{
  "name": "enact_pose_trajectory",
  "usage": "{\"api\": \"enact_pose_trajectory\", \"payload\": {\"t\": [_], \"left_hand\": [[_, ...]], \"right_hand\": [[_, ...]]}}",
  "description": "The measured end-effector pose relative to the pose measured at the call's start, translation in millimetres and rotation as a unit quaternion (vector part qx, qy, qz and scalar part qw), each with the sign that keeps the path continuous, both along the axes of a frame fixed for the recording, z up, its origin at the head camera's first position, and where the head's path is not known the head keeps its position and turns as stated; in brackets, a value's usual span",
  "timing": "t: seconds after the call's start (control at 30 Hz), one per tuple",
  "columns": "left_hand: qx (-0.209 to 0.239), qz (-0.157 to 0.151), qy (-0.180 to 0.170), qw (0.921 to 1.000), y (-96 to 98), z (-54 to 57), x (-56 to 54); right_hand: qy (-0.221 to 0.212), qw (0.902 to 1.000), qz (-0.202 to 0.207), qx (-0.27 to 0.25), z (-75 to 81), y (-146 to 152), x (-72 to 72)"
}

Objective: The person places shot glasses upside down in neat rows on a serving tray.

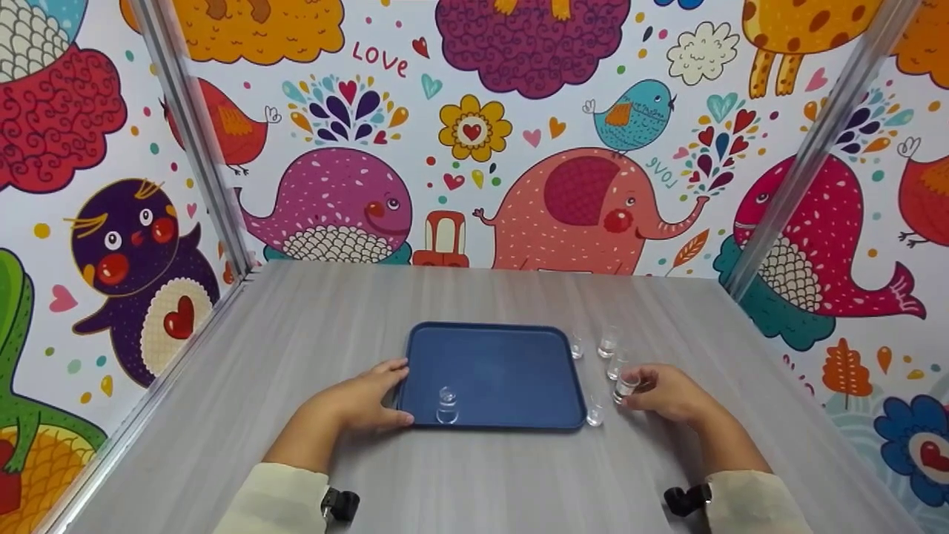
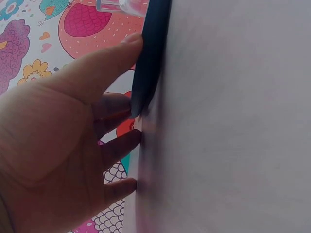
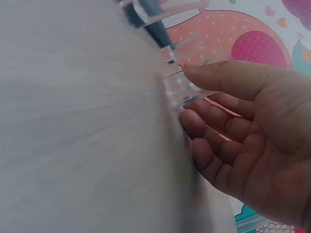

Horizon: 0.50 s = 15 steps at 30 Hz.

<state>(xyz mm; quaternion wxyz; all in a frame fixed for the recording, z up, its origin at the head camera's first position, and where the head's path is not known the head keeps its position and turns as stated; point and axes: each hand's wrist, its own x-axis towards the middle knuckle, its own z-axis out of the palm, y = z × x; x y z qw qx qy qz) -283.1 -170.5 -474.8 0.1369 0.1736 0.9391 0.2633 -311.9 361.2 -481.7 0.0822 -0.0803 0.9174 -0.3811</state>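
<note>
"Held glass [image 1: 625,388], just right of the blue tray [image 1: 511,371] in the lower right of the head view: which hand has it?"

"The right hand [image 1: 667,394], thumb and fingers pinching its side. The left hand [image 1: 356,402] is well apart, fingers loosely spread and touching the tray's left end, not clenched."

"And what matters about its place?"

"The tray lies to its left, long axis running left to right across the frame. Four loose glasses [image 1: 606,345] line the tray's right end, one lower left of the held glass, three above it. Its own axis looks nearly upright."

"Is it lifted?"

"The right wrist view is blurred there; whether its base touches the table [image 1: 504,482] cannot be told."
</note>
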Motion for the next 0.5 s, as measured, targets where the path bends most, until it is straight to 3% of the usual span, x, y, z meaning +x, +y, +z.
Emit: {"api": "enact_pose_trajectory", "payload": {"t": [0.3,0.5], "left_hand": [[0.0,-0.002,0.004,1.0,0.5,1.1,-0.3],[0.005,-0.002,0.005,1.0,1.3,1.6,0.8]], "right_hand": [[0.005,1.0,-0.001,0.0,-5.1,0.0,-0.3],[0.0,1.0,-0.002,0.009,-0.2,3.2,-0.9]]}}
